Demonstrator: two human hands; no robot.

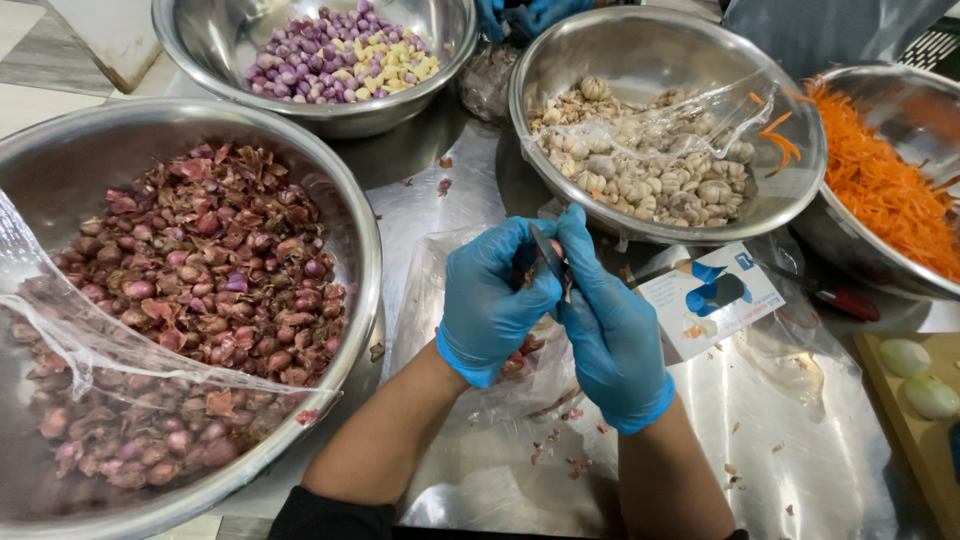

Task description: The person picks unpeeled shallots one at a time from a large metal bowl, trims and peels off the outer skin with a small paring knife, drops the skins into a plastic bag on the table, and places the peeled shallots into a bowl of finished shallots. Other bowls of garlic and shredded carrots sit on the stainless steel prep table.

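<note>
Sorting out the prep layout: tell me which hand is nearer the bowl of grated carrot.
Right. The right hand sits mid-table, on the side toward the bowl of grated carrot at the far right. The left hand presses against it on the side away from that bowl.

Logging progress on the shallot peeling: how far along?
Done: a back bowl holds a modest heap of peeled shallots and garlic cloves. In hand: left hand and right hand, gloved, work a small knife on one piece. Left: the big bowl of unpeeled shallots remains heaped, so most is ahead.
</note>
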